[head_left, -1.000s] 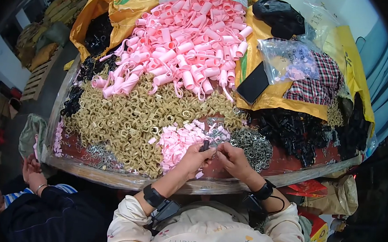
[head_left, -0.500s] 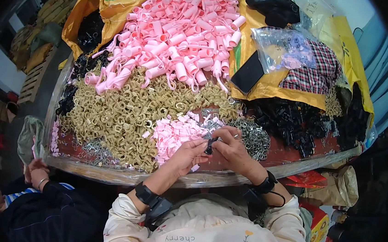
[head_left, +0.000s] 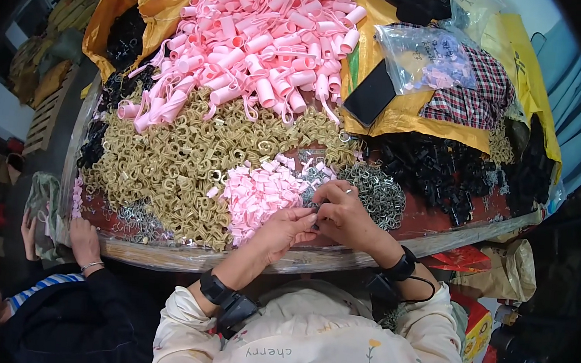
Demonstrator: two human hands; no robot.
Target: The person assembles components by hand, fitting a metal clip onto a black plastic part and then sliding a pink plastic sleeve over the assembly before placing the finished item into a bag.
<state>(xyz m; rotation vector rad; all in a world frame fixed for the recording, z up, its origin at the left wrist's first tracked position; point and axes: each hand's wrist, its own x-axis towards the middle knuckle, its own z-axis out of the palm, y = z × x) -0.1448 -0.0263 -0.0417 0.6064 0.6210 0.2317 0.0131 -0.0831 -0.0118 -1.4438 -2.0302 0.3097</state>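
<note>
My left hand (head_left: 285, 231) and my right hand (head_left: 344, 215) meet above the table's near edge, fingers closed and fingertips together. Between them is a small black piece (head_left: 315, 226), mostly hidden by the fingers; its exact kind does not show. A tiny pale bit (head_left: 348, 191) shows at the curled fingers of my right hand. Small flat pink pieces (head_left: 261, 200) lie heaped beside my left hand. Silver metal rings or buckles (head_left: 375, 196) are piled just beyond and right of my right hand.
Gold-coloured metal buckles (head_left: 167, 164) spread across the left. Pink tubes with straps (head_left: 267, 48) are heaped behind. Black parts (head_left: 436, 173) lie at right, near a phone (head_left: 370, 98) on a yellow sack (head_left: 406, 126). At left, a co-worker's hand (head_left: 85, 241) touches the table edge.
My hands stay together; the black piece between them is now more covered by fingers. The co-worker's hand has moved right and up to the table edge. The view has shifted slightly.
</note>
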